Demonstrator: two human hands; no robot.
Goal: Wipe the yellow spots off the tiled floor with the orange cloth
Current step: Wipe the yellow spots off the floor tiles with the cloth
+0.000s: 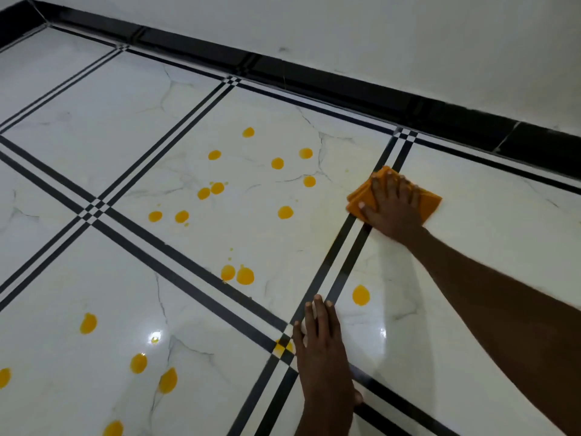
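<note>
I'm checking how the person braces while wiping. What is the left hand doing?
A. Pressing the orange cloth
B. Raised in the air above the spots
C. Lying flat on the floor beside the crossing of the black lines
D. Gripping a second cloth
C: the left hand lies with straight fingers on the tiled floor by the line crossing, while the right hand presses the orange cloth.

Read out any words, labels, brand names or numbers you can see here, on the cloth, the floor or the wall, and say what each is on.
No readable text anywhere.
The orange cloth under the right hand shows no tag or print; the tiled floor has only black stripes, veining and yellow spots; the wall and black skirting carry no writing.
</note>
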